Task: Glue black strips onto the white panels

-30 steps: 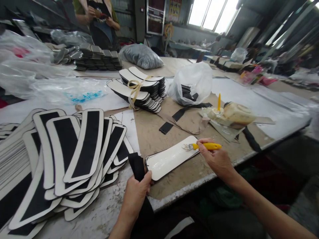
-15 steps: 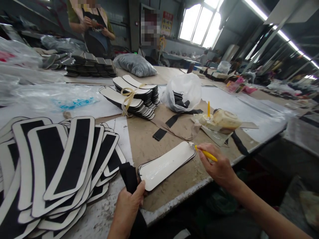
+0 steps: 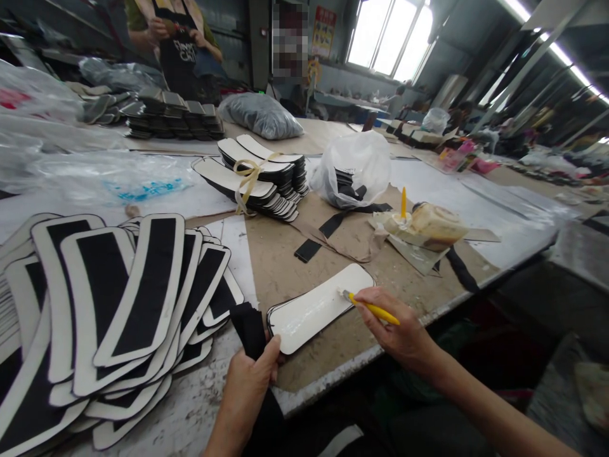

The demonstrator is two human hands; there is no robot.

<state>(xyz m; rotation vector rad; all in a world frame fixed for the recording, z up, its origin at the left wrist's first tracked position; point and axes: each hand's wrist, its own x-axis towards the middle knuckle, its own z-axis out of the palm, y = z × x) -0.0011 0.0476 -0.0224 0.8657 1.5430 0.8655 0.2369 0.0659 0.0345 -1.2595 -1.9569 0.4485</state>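
Observation:
A curved white piece lies on top of a small stack on brown board, with a glossy wet streak along it. My right hand is closed on a yellow brush, its bristles on the upper right part of the piece. My left hand grips a folded black strip, its thumb beside the near left end of the piece. To the left spreads a large pile of white-edged pieces with black centres.
Bundles tied with a pale band stand behind, beside a white plastic bag. A glue-smeared container with an upright yellow handle sits at right. Across the table stands a person in an apron.
The brush in my right hand has moved from the far right end of the white piece back toward its middle. My left hand keeps its hold, and the view has shifted slightly.

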